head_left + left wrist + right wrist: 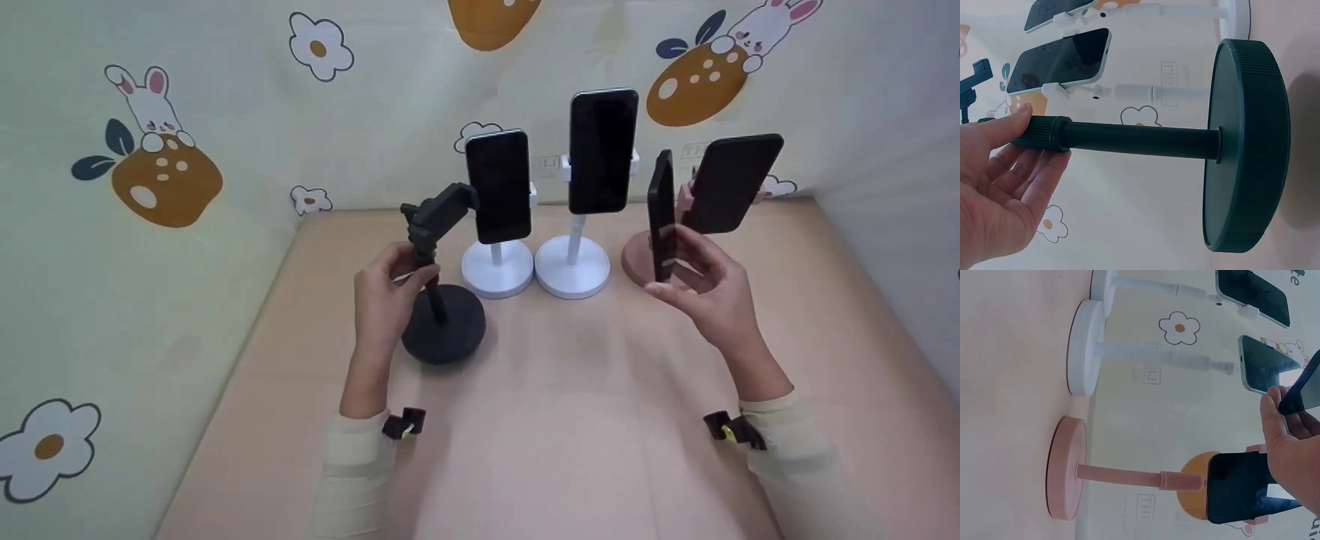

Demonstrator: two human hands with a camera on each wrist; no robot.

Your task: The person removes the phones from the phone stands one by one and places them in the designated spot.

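Observation:
My left hand (384, 296) grips the upper post of a dark green phone stand (444, 326), with thumb and fingers round its ribbed collar (1044, 132). The stand's clamp (442, 214) carries no phone and tilts up to the right. Its round base leans slightly, close over the table. On the other side, my right hand (712, 285) holds a black smartphone (661, 217) upright, nearly edge-on in the head view, thumb on one side and fingers on the other. Behind that hand, a pink phone stand (1067, 467) bears another dark phone (731, 184).
Two white phone stands (497, 281) (573, 283) stand side by side at the back, each with a phone (501, 187) (602, 150) clamped on it. A patterned sheet (375, 135) hangs behind the beige table (525, 435).

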